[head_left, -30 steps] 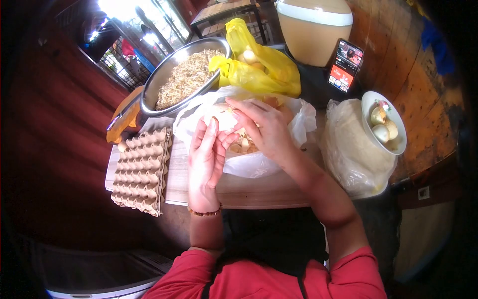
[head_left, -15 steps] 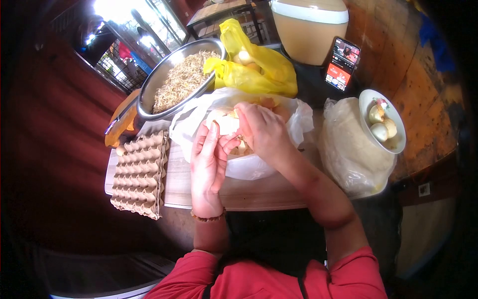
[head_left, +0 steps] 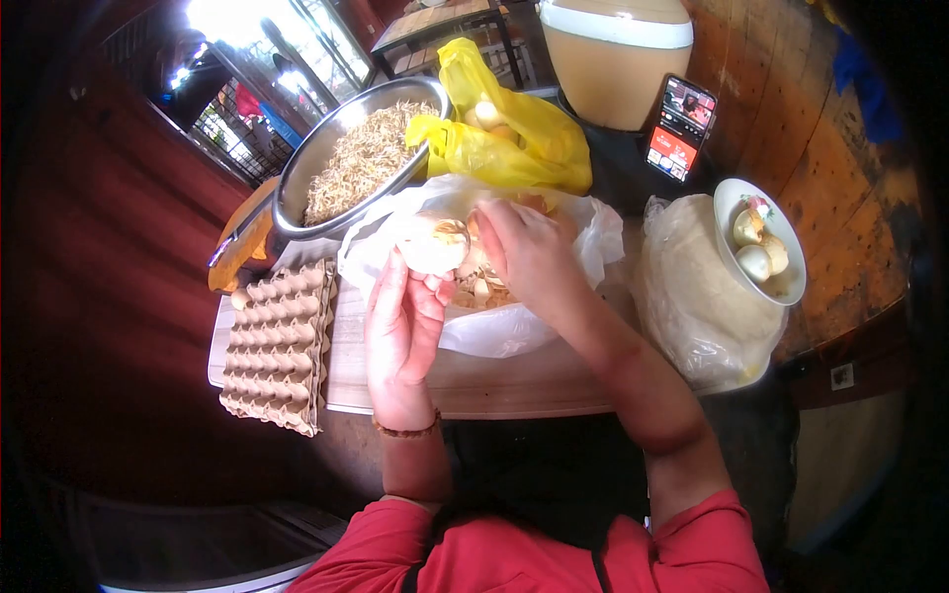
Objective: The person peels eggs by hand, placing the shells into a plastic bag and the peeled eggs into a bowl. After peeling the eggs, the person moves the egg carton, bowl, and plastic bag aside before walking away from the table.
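Note:
My left hand holds a pale, partly peeled egg up in its fingertips, over an open white plastic bag. A brownish patch shows on the egg's right side. Just to the right of the egg is my right hand, its fingers curled and closed; whatever they pinch is hidden. Inside the bag, below both hands, lie broken brownish eggshells.
A cardboard egg tray is at the left. Behind stand a steel bowl of dried, straw-like bits and a yellow bag with eggs. A phone, a filled clear bag and a plate with eggs are at right.
My left hand has shifted slightly left, turning the egg so that more of it shows. My right fingers have come away from the egg a little to the right.

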Available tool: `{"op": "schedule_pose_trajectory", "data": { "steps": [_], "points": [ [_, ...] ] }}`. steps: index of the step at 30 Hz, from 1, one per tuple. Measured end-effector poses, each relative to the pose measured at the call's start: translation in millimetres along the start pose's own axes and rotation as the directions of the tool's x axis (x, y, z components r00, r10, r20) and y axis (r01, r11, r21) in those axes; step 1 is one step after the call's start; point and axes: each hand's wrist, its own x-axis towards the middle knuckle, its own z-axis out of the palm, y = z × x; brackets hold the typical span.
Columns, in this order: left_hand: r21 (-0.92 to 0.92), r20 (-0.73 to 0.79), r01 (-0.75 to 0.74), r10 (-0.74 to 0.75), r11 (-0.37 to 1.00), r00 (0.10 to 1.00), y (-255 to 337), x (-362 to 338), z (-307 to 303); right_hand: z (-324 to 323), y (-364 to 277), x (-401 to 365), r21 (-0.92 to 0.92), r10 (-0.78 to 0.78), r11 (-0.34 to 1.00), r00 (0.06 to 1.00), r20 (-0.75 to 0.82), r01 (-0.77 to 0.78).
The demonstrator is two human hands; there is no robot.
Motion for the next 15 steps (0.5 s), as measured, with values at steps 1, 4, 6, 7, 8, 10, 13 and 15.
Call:
{"op": "schedule_pose_trajectory", "data": {
  "steps": [1,4,6,7,8,10,13,15],
  "points": [
    [-0.023,0.059,0.000,0.002,1.000,0.998,1,0,-2,0,0,-1,-0.003,0.018,1.000,0.999,0.051,-0.018],
    [-0.009,0.078,-0.011,0.011,1.000,0.997,2,2,-5,0,-3,-1,-0.033,0.079,0.997,0.989,0.128,-0.076],
    [0.028,0.039,-0.019,0.018,0.999,0.999,2,3,-6,1,-6,3,0.053,0.039,0.998,0.998,0.040,-0.041],
    [0.054,0.037,-0.023,0.021,0.998,0.999,1,3,-7,0,-8,6,0.134,0.006,0.991,0.999,-0.050,0.001],
    [0.081,0.035,-0.027,0.024,0.996,0.999,0,4,-7,-1,-9,7,0.133,0.006,0.991,0.999,-0.052,0.001],
    [0.105,0.022,-0.028,0.025,0.994,0.999,-1,4,-3,-4,-12,7,0.181,0.057,0.982,0.997,-0.042,-0.049],
    [0.142,0.005,-0.034,0.033,0.989,0.999,-3,4,3,-10,-16,8,0.312,0.149,0.939,0.989,0.011,-0.145],
    [0.155,0.003,-0.043,0.043,0.987,0.999,-5,4,5,-9,-16,9,0.300,0.140,0.945,0.990,-0.005,-0.132]
  ]
}}
